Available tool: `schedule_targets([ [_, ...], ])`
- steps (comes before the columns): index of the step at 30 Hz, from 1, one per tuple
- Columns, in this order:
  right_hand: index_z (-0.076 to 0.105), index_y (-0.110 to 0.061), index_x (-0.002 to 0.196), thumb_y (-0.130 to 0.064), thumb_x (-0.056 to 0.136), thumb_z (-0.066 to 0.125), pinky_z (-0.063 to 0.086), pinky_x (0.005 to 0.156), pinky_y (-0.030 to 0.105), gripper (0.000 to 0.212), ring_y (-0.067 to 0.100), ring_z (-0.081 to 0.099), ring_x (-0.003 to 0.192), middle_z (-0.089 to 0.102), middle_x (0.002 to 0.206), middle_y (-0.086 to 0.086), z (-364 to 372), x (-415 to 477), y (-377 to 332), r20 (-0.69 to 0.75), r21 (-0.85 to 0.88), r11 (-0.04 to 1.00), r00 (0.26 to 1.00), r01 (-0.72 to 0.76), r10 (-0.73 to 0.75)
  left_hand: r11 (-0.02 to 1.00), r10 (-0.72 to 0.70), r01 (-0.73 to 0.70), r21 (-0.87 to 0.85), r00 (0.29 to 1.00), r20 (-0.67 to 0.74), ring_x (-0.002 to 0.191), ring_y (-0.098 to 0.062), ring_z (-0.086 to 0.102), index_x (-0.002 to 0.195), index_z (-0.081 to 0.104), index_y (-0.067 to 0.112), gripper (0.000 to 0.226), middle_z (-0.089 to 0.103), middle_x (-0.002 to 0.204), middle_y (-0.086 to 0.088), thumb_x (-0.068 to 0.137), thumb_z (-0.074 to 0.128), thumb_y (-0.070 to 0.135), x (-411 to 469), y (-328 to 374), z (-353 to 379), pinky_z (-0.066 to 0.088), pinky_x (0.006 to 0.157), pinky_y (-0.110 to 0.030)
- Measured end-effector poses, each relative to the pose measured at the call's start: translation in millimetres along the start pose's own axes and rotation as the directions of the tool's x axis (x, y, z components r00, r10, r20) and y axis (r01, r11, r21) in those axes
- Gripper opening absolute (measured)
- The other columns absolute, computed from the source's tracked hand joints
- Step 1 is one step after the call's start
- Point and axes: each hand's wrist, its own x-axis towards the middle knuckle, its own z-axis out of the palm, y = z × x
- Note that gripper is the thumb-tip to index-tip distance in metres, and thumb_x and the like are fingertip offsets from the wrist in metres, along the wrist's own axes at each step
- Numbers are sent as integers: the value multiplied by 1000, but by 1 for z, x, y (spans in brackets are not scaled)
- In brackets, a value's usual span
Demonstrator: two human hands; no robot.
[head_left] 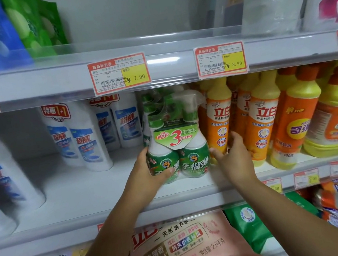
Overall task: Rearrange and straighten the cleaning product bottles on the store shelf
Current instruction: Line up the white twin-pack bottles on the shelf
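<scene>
Left of centre, white-and-blue bottles [91, 138] stand on the middle shelf [75, 197]. My left hand [148, 174] grips the green twin-pack of spray bottles [179, 146] at the frame's centre. My thumb lies across its front and my fingers curl round its left side, and the pack stands upright near the shelf's front edge. Just right of it, my right hand [232, 155] is spread — fingers straight against the orange bottles [221, 118], thumb just beside the pack.
</scene>
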Motion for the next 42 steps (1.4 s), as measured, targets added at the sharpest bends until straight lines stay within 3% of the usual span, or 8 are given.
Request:
schedule_targets([
  [15,38,-15,138,-28,88,65,43,97,41,59,29,55,119,58,131,8,0,3,5,59,-81,996,998,25,-21,1000,8,-8,-1,1000,23,112,-5,54,142,24,30,79,52,128,14,79,72,28,1,2,-1,44,95,-27],
  [20,44,-15,132,-26,90,60,39,98,39,46,29,49,121,55,131,8,-6,-17,-8,57,-57,996,996,70,-67,1000,15,-15,-10,999,46,96,22,49,141,26,29,79,46,112,32,77,73,25,-9,6,-10,40,77,-4],
  [23,45,-15,133,-21,94,54,40,102,40,41,22,47,120,52,128,7,-8,-42,-29,-32,16,980,980,197,-196,998,17,-19,59,999,38,126,0,41,143,25,33,81,40,131,25,77,72,35,-23,5,-25,36,100,-22],
  [25,48,-18,128,-19,94,53,46,93,31,35,14,53,107,55,117,4,-3,-63,-46,-38,110,953,959,283,-281,984,26,-27,174,1000,12,131,-6,36,143,26,32,77,35,146,10,79,69,41,-36,3,-40,33,106,-28],
  [28,52,-20,121,-17,93,54,44,80,14,28,5,56,96,56,106,-5,22,-92,-66,71,172,910,917,376,-392,958,46,-27,284,997,-60,121,-1,41,139,35,33,65,39,144,8,82,65,42,-54,0,-71,38,102,-28],
  [34,45,-31,129,-26,95,52,48,96,34,36,5,55,112,53,127,-6,108,-116,-96,419,251,916,818,314,-395,919,-5,102,380,969,-249,113,0,45,134,43,32,55,45,138,10,84,63,40,-80,-26,-142,32,93,-18],
  [38,31,-20,145,-32,92,56,34,110,35,60,18,40,133,39,148,4,160,-93,-118,486,192,951,818,243,-307,905,-43,169,391,949,-312,121,-8,46,134,43,32,54,46,138,8,84,62,41,-87,-45,-173,33,98,-21],
  [42,29,-24,145,-31,84,69,34,98,24,73,17,45,129,45,144,-2,197,-64,-130,504,232,958,822,166,-265,910,-54,183,373,942,-332,120,-11,47,134,43,34,53,46,138,9,85,61,40,-80,-58,-183,35,101,-25],
])
